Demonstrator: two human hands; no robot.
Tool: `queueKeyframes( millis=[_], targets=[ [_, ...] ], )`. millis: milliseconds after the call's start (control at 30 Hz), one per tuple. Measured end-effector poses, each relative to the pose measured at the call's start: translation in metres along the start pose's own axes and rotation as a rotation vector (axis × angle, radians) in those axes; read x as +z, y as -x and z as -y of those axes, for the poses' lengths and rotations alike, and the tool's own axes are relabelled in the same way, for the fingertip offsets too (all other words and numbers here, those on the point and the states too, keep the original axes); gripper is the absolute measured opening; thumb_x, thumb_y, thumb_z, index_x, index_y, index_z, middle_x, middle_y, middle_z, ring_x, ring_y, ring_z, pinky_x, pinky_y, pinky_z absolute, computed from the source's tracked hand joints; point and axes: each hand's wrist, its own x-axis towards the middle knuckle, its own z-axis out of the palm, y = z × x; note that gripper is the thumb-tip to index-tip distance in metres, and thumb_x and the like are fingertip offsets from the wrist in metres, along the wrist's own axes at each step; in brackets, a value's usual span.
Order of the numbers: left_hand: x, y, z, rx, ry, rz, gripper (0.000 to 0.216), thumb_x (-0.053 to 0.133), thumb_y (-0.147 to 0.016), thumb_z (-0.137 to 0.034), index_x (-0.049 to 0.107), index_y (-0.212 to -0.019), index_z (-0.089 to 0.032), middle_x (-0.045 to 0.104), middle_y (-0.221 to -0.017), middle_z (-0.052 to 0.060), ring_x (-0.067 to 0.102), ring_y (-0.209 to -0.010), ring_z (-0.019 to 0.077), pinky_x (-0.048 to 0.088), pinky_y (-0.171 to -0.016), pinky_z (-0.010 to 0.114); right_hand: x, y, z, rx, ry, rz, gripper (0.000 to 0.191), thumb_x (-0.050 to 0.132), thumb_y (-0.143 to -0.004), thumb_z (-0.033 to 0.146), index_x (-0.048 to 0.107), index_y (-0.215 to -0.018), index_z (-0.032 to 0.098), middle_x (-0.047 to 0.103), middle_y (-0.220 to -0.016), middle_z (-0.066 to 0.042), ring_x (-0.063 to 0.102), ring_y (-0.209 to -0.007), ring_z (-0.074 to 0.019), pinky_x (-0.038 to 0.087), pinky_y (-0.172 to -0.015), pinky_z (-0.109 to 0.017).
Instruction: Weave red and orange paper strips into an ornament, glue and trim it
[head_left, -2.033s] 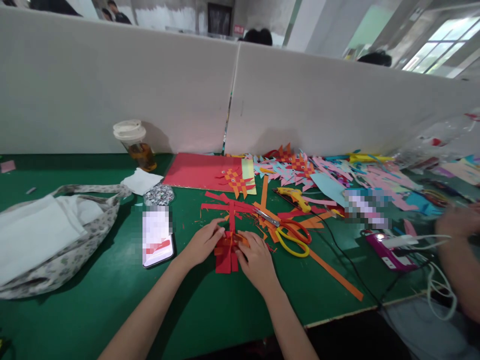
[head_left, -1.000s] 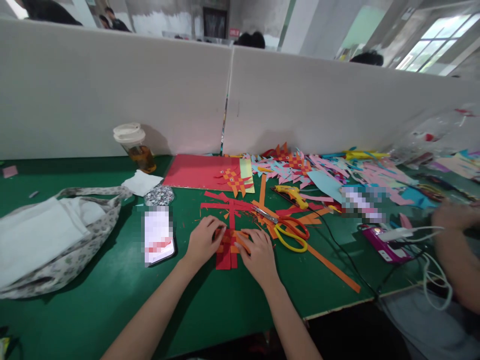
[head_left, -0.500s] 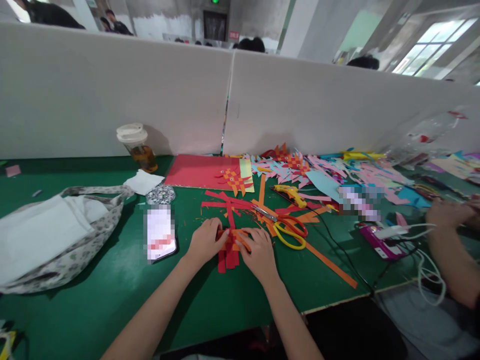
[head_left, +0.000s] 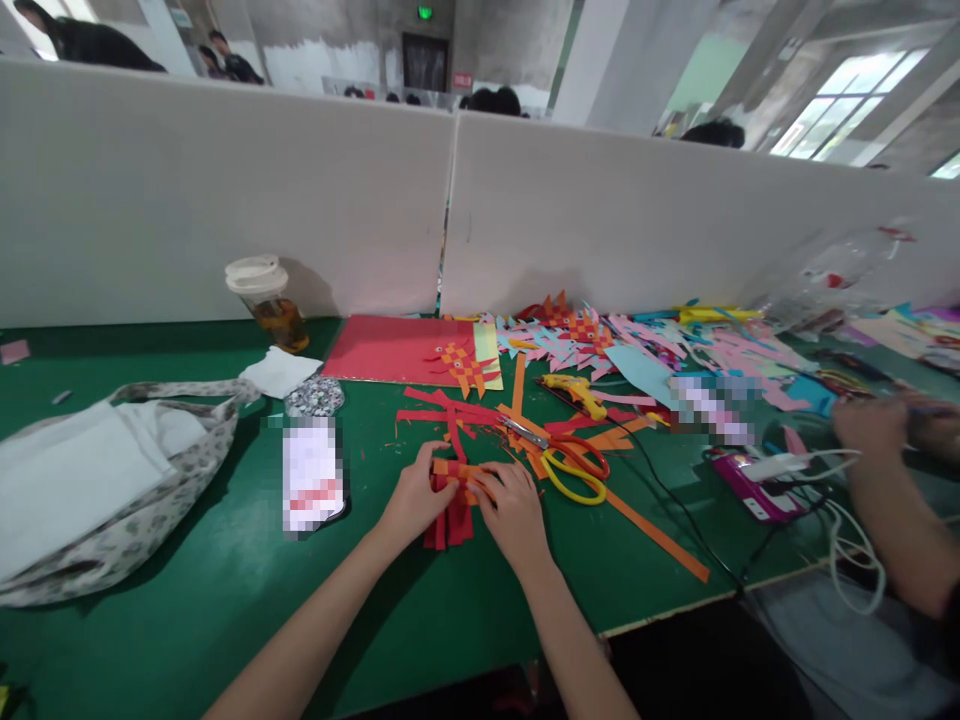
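Between my hands is a piece of woven red and orange paper strips (head_left: 455,522), its red ends hanging toward me on the green table. My left hand (head_left: 416,492) grips its left side, thumb on top. On the right side, the fingers of my right hand (head_left: 511,508) are closed on the orange strips, which they partly hide. Scissors (head_left: 574,475) with one orange and one yellow handle lie just right of my right hand, over loose orange strips (head_left: 519,385). Red strips (head_left: 427,412) lie beyond my hands. A woven paper fish (head_left: 461,362) rests on a red sheet (head_left: 382,345).
A yellow glue gun (head_left: 574,392) with a black cord lies behind the scissors. Leftward are a phone (head_left: 311,470), a cloth bag (head_left: 187,480) and a lidded cup (head_left: 266,305). A purple power strip (head_left: 750,485) and a co-worker's hand (head_left: 870,425) are at right. A white partition (head_left: 300,190) stands behind.
The view has tilted and shifted slightly. My left fingers have lifted a little, so more of the woven orange and red top edge shows. Both hands stay on the strips.
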Motion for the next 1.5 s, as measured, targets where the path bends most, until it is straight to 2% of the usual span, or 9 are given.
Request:
queueKeyframes(
  millis=[267,433,533,700,800,933,1200,1400,1500],
  targets=[
    [0.002,-0.001,0.003,-0.045,0.007,-0.018,0.05,0.062,-0.066,-0.022,0.044,-0.113,-0.021,0.059,-0.071,-0.004,0.057,-0.062,0.0126,0.046,-0.061,0.025,0.002,-0.002,0.0,0.05,-0.041,0.041,0.017,0.047,-0.086,0.03,0.06,-0.092,0.021,0.061,-0.094,-0.005,0.053,-0.091,-0.0186,0.04,-0.085,-0.036],
    [0.001,-0.004,0.007,-0.048,0.032,-0.053,0.048,0.064,-0.066,-0.024,0.047,-0.11,-0.02,0.053,-0.063,-0.006,0.051,-0.054,0.0104,0.042,-0.052,0.022,-0.003,-0.002,-0.003,0.185,-0.252,-0.161,0.023,0.046,-0.085,0.032,0.054,-0.102,0.02,0.058,-0.103,-0.008,0.051,-0.101,-0.0203,0.042,-0.088,-0.038],
    [-0.002,-0.007,0.009,-0.025,-0.023,-0.159,0.044,0.065,-0.066,-0.026,0.051,-0.108,-0.021,0.054,-0.066,-0.005,0.052,-0.055,0.0108,0.043,-0.053,0.023,-0.004,0.0,-0.007,0.4,-0.411,-0.305,0.024,0.046,-0.084,0.036,0.053,-0.099,0.019,0.058,-0.098,-0.009,0.054,-0.093,-0.0197,0.046,-0.081,-0.038],
    [-0.01,-0.002,0.009,0.144,0.039,-0.385,0.032,0.053,-0.078,-0.024,0.05,-0.109,-0.021,0.064,-0.09,0.003,0.063,-0.083,0.016,0.05,-0.075,0.03,-0.002,0.001,-0.01,0.57,-0.578,-0.317,0.027,0.049,-0.081,0.039,0.051,-0.098,0.018,0.058,-0.094,-0.008,0.056,-0.085,-0.018,0.047,-0.077,-0.035],
    [-0.011,0.001,0.013,0.44,-0.119,-0.239,0.027,0.047,-0.078,-0.013,0.056,-0.101,-0.023,0.067,-0.097,0.004,0.062,-0.092,0.0155,0.048,-0.084,0.031,-0.002,0.0,-0.009,0.601,-0.607,-0.331,0.029,0.049,-0.081,0.042,0.052,-0.097,0.019,0.057,-0.094,-0.008,0.055,-0.085,-0.0181,0.046,-0.076,-0.035],
    [-0.01,0.001,0.014,0.706,-0.392,0.217,0.036,0.039,-0.077,-0.005,0.061,-0.099,-0.025,0.067,-0.101,0.003,0.059,-0.1,0.0158,0.045,-0.087,0.031,-0.007,-0.001,-0.006,0.676,-0.616,-0.336,0.029,0.045,-0.082,0.044,0.053,-0.095,0.019,0.058,-0.092,-0.007,0.054,-0.082,-0.0176,0.045,-0.074,-0.033],
    [-0.016,0.006,-0.009,0.557,-0.362,0.287,0.029,0.049,-0.08,-0.039,0.06,-0.101,-0.022,0.066,-0.097,0.007,0.059,-0.092,0.0205,0.044,-0.085,0.034,-0.007,0.001,-0.008,0.723,-0.633,-0.364,0.029,0.046,-0.082,0.044,0.052,-0.094,0.019,0.06,-0.094,-0.007,0.056,-0.081,-0.0172,0.044,-0.073,-0.031],
    [-0.018,-0.001,0.002,0.294,-0.381,-0.105,0.026,0.034,-0.089,-0.031,0.058,-0.092,-0.021,0.064,-0.088,0.004,0.057,-0.083,0.0161,0.043,-0.074,0.028,-0.005,0.003,-0.011,0.632,-0.609,-0.316,0.026,0.05,-0.079,0.042,0.055,-0.089,0.018,0.06,-0.085,-0.006,0.056,-0.08,-0.0182,0.046,-0.074,-0.033],
    [-0.022,-0.005,0.005,0.204,-0.407,-0.165,0.021,0.038,-0.087,-0.032,0.057,-0.087,-0.021,0.061,-0.079,0.001,0.055,-0.071,0.0141,0.041,-0.064,0.025,-0.009,0.002,-0.009,0.543,-0.493,-0.246,0.022,0.053,-0.078,0.04,0.059,-0.082,0.019,0.059,-0.079,-0.004,0.053,-0.075,-0.0172,0.045,-0.07,-0.032]
  ],
)
